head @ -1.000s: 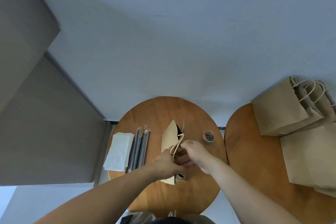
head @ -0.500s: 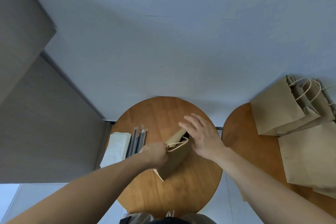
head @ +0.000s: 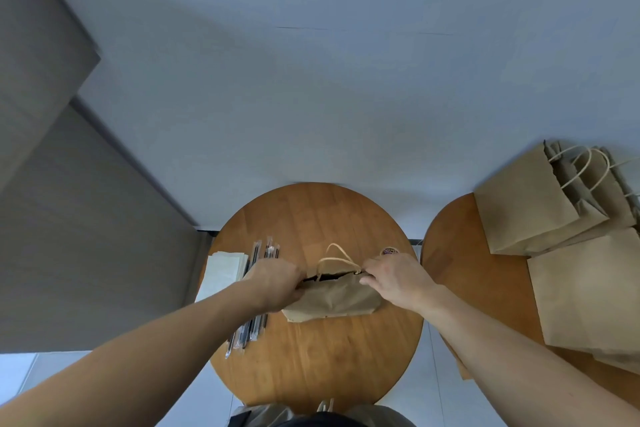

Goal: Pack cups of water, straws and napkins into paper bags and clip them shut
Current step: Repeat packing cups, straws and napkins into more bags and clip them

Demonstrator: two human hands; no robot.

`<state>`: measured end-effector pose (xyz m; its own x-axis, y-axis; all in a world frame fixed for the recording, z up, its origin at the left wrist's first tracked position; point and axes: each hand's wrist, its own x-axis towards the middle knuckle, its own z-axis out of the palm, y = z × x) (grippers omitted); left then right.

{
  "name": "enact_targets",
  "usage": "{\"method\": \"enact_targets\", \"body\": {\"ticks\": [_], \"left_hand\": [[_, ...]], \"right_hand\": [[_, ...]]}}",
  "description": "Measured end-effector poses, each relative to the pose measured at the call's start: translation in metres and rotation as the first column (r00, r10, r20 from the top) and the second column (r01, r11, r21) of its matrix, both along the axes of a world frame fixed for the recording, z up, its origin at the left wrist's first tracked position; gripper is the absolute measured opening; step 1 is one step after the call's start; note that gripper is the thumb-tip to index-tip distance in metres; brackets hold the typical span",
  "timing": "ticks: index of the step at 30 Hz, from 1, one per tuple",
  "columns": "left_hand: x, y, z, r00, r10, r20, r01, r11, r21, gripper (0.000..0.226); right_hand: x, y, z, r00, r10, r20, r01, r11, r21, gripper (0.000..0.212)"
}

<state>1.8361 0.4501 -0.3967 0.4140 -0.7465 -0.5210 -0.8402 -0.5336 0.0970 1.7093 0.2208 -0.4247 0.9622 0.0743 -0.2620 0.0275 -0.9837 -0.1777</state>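
Bag: the paper bag (head: 332, 298) sits at the middle of the round desk (head: 311, 357), at 12 o'clock from you, its mouth parted to a dark slit
Long axis: the mouth runs from 9 to 3 o'clock, straight across you, with the cord handles (head: 337, 259) looping up on its far side
Left hand: your left hand (head: 273, 284) has its fingers curled onto the 9 o'clock end of the mouth, gripping the paper
Right hand: your right hand (head: 398, 282) pinches the 3 o'clock end; both hands are equally near
Step, as I judge it: you are spreading the mouth for filling; its inside is too dark to read
Supplies: straws (head: 249, 333) lie at 9 o'clock of the bag, partly under your left forearm; napkins (head: 223, 270) lie beyond them at the desk's edge; the clip tub (head: 389, 251) peeps out just behind your right hand; no cup is in view
Room: a second desk (head: 460, 274) at 3 o'clock carries spare bags (head: 540, 211); a pale wall (head: 311, 97) stands behind
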Motion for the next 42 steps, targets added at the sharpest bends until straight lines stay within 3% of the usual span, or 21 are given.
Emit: {"method": "enact_targets", "body": {"ticks": [4, 8, 13, 16, 21, 25, 30, 34, 37, 40, 42], "left_hand": [[0.01, 0.005, 0.0, 0.987, -0.156, 0.022, 0.157, 0.988, -0.013, 0.025], [0.02, 0.016, -0.004, 0.976, -0.202, 0.079, 0.201, 0.979, 0.016, 0.017], [0.036, 0.027, -0.011, 0.993, -0.119, 0.004, 0.119, 0.989, -0.082, 0.025], [0.039, 0.02, -0.011, 0.997, -0.065, -0.043, 0.064, 0.998, -0.023, 0.025], [0.017, -0.021, -0.005, 1.0, -0.003, 0.007, 0.003, 0.994, -0.112, 0.03], [0.003, -0.034, -0.014, 0.983, 0.168, -0.079, -0.18, 0.968, -0.173, 0.031], [0.007, -0.02, -0.024, 0.951, 0.186, -0.246, -0.248, 0.935, -0.255, 0.023], [0.014, -0.019, -0.023, 0.897, 0.216, -0.385, -0.345, 0.887, -0.305, 0.037], [0.02, -0.024, -0.024, 0.865, 0.235, -0.444, -0.385, 0.878, -0.285, 0.028], [0.028, -0.028, -0.03, 0.839, 0.247, -0.485, -0.407, 0.876, -0.258, 0.021], [0.033, -0.033, -0.034, 0.827, 0.259, -0.5, -0.414, 0.881, -0.229, 0.015]], "right_hand": [[0.001, -0.01, 0.006, 0.999, -0.051, -0.003, 0.051, 0.999, -0.004, 0.037], [0.002, -0.01, 0.009, 1.0, 0.025, -0.009, -0.026, 0.999, -0.029, 0.042], [0.006, -0.008, 0.01, 0.999, 0.041, 0.007, -0.041, 0.998, -0.038, 0.043], [0.009, -0.001, 0.005, 1.0, 0.009, -0.019, -0.008, 0.999, 0.033, 0.037], [0.016, -0.001, 0.005, 0.994, -0.046, -0.1, 0.061, 0.985, 0.159, 0.032], [0.011, -0.009, 0.004, 0.984, -0.11, -0.138, 0.137, 0.97, 0.202, 0.031], [0.01, -0.007, 0.002, 0.977, -0.133, -0.164, 0.175, 0.947, 0.271, 0.034], [0.011, -0.01, -0.001, 0.968, -0.162, -0.192, 0.218, 0.922, 0.319, 0.037], [0.01, -0.017, -0.002, 0.922, -0.264, -0.283, 0.37, 0.817, 0.443, 0.038], [0.01, -0.035, -0.016, 0.829, -0.448, -0.335, 0.552, 0.56, 0.618, 0.077], [0.011, -0.052, -0.034, 0.762, -0.573, -0.301, 0.626, 0.533, 0.569, 0.062]]}}
